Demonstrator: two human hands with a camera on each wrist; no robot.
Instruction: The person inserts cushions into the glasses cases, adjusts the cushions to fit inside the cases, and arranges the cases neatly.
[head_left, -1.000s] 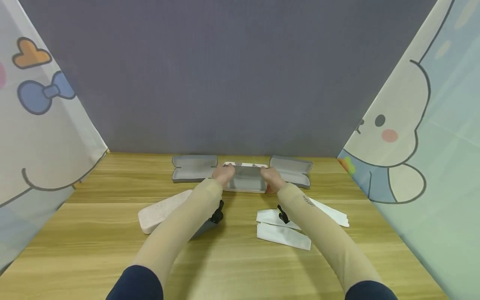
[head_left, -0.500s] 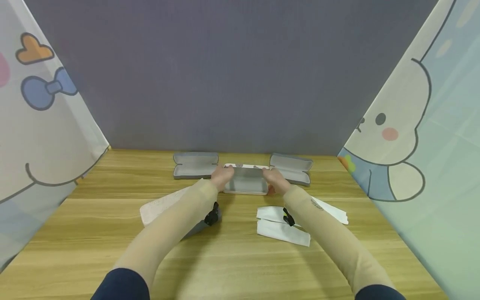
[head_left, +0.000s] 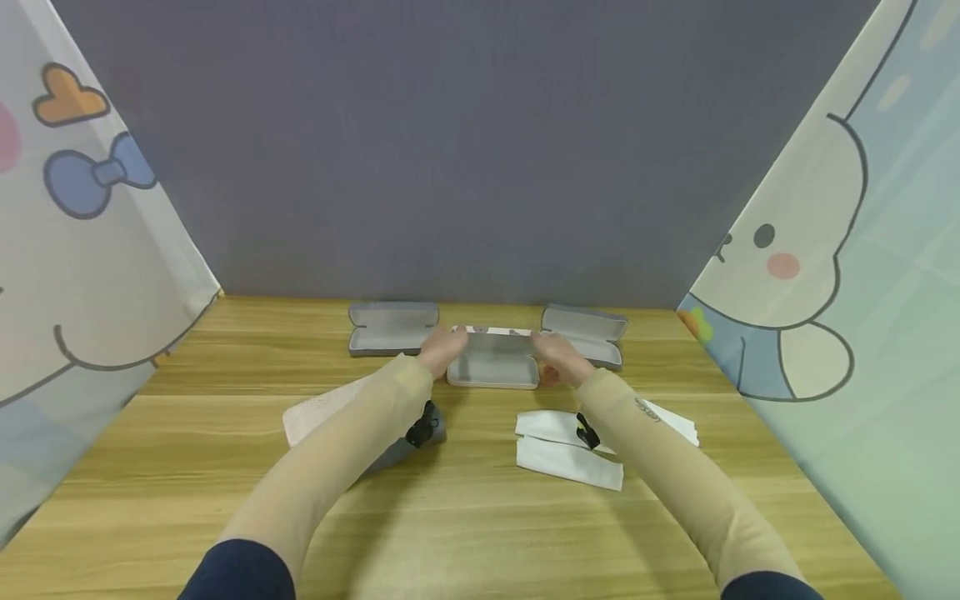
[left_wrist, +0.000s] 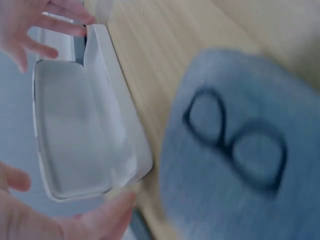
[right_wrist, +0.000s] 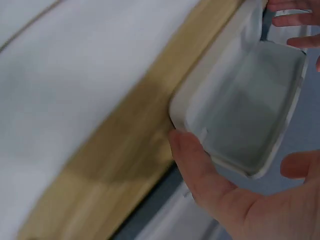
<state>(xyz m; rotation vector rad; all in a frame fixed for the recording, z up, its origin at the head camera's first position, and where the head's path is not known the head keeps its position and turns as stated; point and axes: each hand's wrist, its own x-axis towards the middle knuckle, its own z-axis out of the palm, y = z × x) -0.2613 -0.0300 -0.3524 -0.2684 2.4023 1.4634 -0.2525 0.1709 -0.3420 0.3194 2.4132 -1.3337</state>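
Note:
An eyeglass case [head_left: 493,372] with a white outside and grey lining stands open on the table, lid raised toward the back wall. My left hand [head_left: 442,350] is at its left end and my right hand [head_left: 562,360] at its right end. The left wrist view shows the left hand [left_wrist: 60,220] with loose fingers by one corner of the case [left_wrist: 75,135]. In the right wrist view, the right hand [right_wrist: 240,200] has one finger extended close to the near corner; whether it touches is unclear. Neither hand grips the case.
Open grey cases stand at the back left [head_left: 393,333] and back right [head_left: 588,337]. Under the left forearm lie a pale speckled case [head_left: 322,411] and a grey-blue case [left_wrist: 230,145] with a glasses drawing. White cloths [head_left: 570,462] lie near the right forearm.
Both hands have moved slightly outward from the ends of the middle case, the right one more clearly. The case stays open, its lower part now showing more plainly.

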